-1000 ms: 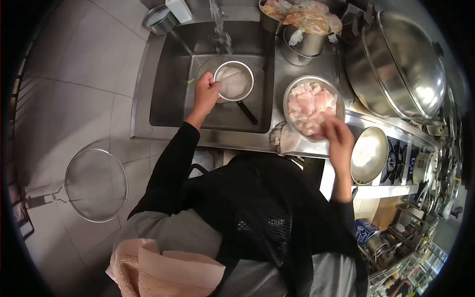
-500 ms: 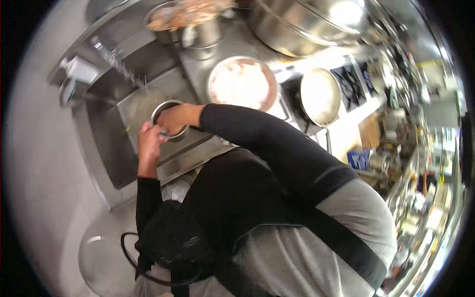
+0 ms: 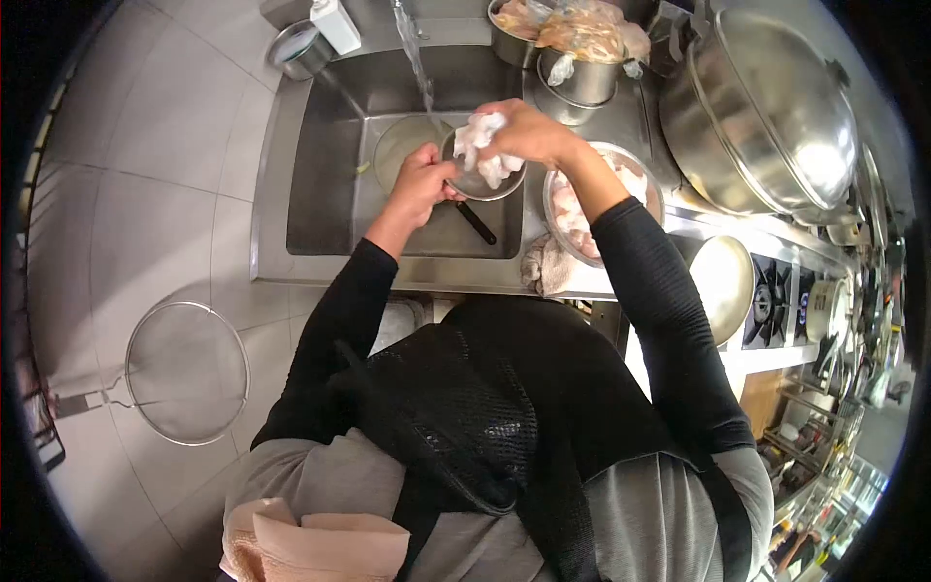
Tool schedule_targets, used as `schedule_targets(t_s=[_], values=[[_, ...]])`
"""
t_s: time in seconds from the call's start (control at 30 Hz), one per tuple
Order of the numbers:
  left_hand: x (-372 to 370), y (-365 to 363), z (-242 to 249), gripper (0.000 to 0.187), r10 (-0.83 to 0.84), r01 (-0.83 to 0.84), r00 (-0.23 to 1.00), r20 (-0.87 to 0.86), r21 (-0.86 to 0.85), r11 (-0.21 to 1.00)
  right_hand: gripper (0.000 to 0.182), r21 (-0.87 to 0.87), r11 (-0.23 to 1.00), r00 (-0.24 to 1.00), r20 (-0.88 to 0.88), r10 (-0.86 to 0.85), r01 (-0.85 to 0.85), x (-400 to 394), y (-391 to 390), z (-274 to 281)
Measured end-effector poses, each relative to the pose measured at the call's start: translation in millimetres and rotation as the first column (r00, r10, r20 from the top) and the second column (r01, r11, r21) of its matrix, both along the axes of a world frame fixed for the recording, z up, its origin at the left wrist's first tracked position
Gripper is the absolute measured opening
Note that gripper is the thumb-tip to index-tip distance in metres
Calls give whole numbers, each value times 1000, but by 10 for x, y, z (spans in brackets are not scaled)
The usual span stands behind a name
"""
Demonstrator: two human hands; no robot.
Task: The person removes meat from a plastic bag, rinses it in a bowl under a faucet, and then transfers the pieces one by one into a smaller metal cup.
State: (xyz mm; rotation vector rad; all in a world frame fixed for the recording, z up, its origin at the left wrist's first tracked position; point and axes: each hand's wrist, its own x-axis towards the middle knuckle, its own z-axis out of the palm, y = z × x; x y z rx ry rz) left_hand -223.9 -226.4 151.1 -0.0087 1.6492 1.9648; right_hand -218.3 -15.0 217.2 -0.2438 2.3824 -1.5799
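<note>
Clock directions from the small metal bowl [image 3: 475, 186], 12 at top of view.

Left hand [image 3: 417, 184]: at 9, fingers closed on the bowl's near-left edge, thumb along the rim. Bowl is tilted, held up over the sink [image 3: 325, 155].

Right hand [image 3: 531, 136]: between 1 and 2, fingers curled round a clump of pale, wet-looking meat pieces [image 3: 478, 134]. The clump sits at the bowl's mouth, one part hanging down in front of the inside; whether it touches the metal I cannot tell.

Running water [image 3: 407, 48] falls at 11, into the sink. A black handle [image 3: 476, 224] lies at 6, in the basin; what it joins is hidden.

Large bowl [image 3: 587, 260] at 3 to 4, on the counter, holding more pale meat [image 3: 570, 211]; my right forearm crosses above it. Crumpled cloth [image 3: 548, 264] at 5, just beside that bowl. Frying pan [image 3: 723, 286] farther out at 4. Containers topped with bagged meat [image 3: 593, 37] at 1. White bottle [image 3: 336, 26] between 10 and 11, next to a metal cup [image 3: 302, 50].
</note>
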Motion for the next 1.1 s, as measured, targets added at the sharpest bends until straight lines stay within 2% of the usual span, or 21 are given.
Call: schedule_targets(t_s=[0.03,0.07,0.13,0.17,0.27,0.37,0.4,0.47,0.53,0.6,0.67,0.73,0.8,0.83,0.9,0.93,0.97,1.0,1.03,1.07,1.1], values=[[11,44,-54,24,6,-6,1000,-3,5,1000,52,-193,980,992,121,-25,49,24,38,81],[58,44,-74,24,33,-33,999,-5,4,999,52,-185,982,993,116,-21,43,59,7,182],[127,106,-171,24,61,-61,998,-3,5,998,47,-340,936,972,236,-11,93,90,12,269],[156,125,-205,24,74,-74,997,12,23,997,45,-328,945,972,220,86,-9,11,40,179],[204,183,-203,24,94,-95,995,24,54,994,45,-388,920,956,287,60,58,43,29,185],[249,193,-205,25,109,-111,994,30,78,991,50,-383,920,960,276,34,77,89,142,199],[256,191,-197,25,116,-118,993,25,86,989,52,-415,904,964,266,14,101,125,204,265],[239,178,-283,25,104,-106,994,28,86,991,56,-441,897,982,185,45,41,177,444,349],[242,192,-326,25,89,-90,996,24,88,992,59,-433,899,976,215,26,71,439,769,706],[276,217,-350,23,98,-100,995,34,94,990,49,-475,851,974,145,-173,222,636,1237,617],[296,239,-394,22,99,-102,994,33,88,991,54,-559,783,956,71,-284,274,1201,1470,946],[286,239,-446,22,86,-88,996,32,87,992,52,-453,773,877,48,-477,445,1714,1737,1091],[257,172,-526,21,118,-118,990,75,-1,993,54,-278,866,908,88,-409,416,2097,2293,977],[257,117,-566,21,95,-91,990,105,-39,995,55,-168,850,866,142,-480,499,2318,2475,881],[244,-77,-660,20,69,-51,986,151,-122,991,58,-40,734,726,193,-660,678,2778,2781,534],[218,-220,-794,22,63,-34,983,170,-165,986,60,53,684,655,243,-715,727,2982,2932,340],[94,-530,-1229,19,-68,73,995,68,-83,994,57,105,707,667,259,-699,699,3127,3109,49],[6,-640,-1458,13,16,-16,1000,-4,-176,984,54,161,716,665,278,-693,679,3318,3339,-255],[122,-366,-919,10,-90,-16,982,-168,-543,839,54,306,760,745,193,-639,573,3468,3566,-576],[-29,-539,-1081,11,-404,-66,804,-435,-742,667,55,451,774,822,139,-553,444,3594,3675,-783],[-38,-443,-892,13,-459,-94,822,-337,-875,475,53,451,712,678,269,-684,539,3639,3606,-849]])
